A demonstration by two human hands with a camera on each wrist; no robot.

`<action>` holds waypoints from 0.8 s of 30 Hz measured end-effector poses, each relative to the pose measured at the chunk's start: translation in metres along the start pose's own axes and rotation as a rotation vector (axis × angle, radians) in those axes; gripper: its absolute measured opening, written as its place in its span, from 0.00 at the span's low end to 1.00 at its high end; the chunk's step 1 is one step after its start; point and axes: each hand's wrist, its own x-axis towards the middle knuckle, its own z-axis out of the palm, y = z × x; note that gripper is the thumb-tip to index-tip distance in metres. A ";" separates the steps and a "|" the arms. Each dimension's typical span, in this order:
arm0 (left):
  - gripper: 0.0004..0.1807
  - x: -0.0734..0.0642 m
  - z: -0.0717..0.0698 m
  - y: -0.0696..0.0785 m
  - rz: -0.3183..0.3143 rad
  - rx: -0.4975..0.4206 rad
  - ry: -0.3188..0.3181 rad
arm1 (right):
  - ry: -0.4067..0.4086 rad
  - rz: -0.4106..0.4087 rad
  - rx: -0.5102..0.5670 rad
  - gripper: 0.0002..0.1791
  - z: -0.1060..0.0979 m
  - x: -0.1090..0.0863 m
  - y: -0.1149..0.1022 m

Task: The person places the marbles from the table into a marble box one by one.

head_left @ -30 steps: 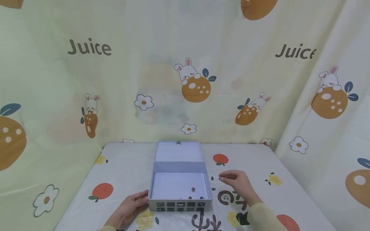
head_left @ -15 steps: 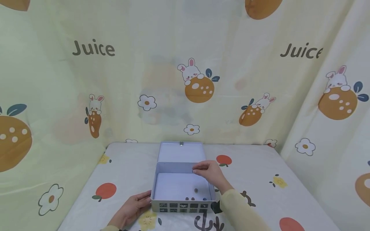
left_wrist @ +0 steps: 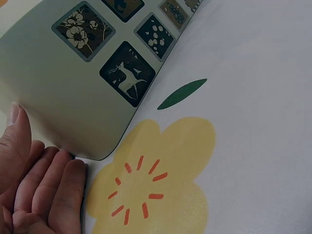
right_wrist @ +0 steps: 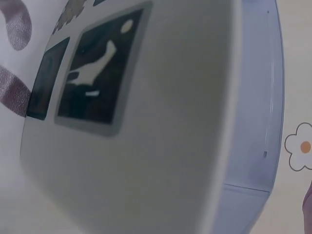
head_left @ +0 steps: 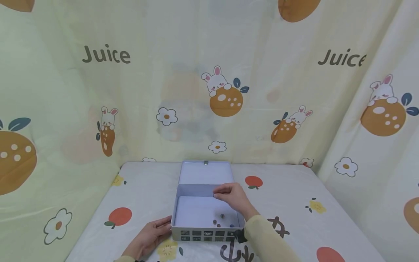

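Observation:
A shallow tin box (head_left: 206, 185) stands on the table with its lid (head_left: 205, 173) tipped back. Several small, bead-like pieces (head_left: 222, 215) lie near the front right of its floor. My left hand (head_left: 148, 234) rests against the box's front left corner; in the left wrist view its relaxed fingers (left_wrist: 48, 180) touch the side. Over the right part of the box hovers my right hand (head_left: 233, 196), thumb and fingertips together with a tiny dark speck between them, likely another such piece. The right wrist view mostly holds the box's outer wall (right_wrist: 161, 122); the fingertips are out of it.
A white cloth (head_left: 147, 196) printed with fruit and flowers covers the table. Behind it hangs a pale patterned curtain (head_left: 186, 134), and another curtain panel (head_left: 373, 153) closes off the right side.
The right hand has moved left from beside the box to above its inside. Some small pieces in the box have rolled a little. The left hand has stayed at the corner.

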 end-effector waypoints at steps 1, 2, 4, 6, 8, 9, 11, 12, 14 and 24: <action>0.36 0.000 0.000 0.000 0.000 -0.002 0.000 | -0.001 -0.002 -0.003 0.07 0.000 0.000 0.000; 0.36 0.000 0.000 0.000 0.000 -0.005 0.000 | -0.002 -0.003 -0.004 0.08 0.000 0.001 0.000; 0.37 0.001 -0.001 -0.001 0.002 -0.010 -0.004 | -0.005 -0.013 -0.005 0.08 0.000 0.002 0.001; 0.37 0.001 0.000 -0.002 0.001 -0.014 -0.005 | -0.009 -0.011 -0.006 0.08 0.001 0.003 0.002; 0.37 0.002 0.000 -0.003 0.000 -0.014 -0.006 | -0.008 -0.011 -0.009 0.08 0.001 0.004 0.002; 0.37 0.002 0.000 -0.003 -0.001 -0.014 -0.007 | -0.007 -0.013 -0.009 0.08 0.001 0.004 0.002; 0.37 0.001 0.000 -0.002 -0.001 -0.011 -0.003 | -0.004 -0.012 -0.009 0.08 0.001 0.004 0.002; 0.36 0.001 0.000 -0.002 0.000 -0.010 -0.003 | -0.001 -0.010 -0.009 0.08 0.000 0.003 0.001; 0.36 0.001 0.001 -0.001 0.000 -0.009 -0.004 | 0.004 -0.003 -0.009 0.08 0.000 0.003 0.001; 0.37 0.001 0.001 0.000 -0.001 0.004 0.000 | 0.014 0.026 0.005 0.08 -0.002 -0.002 0.001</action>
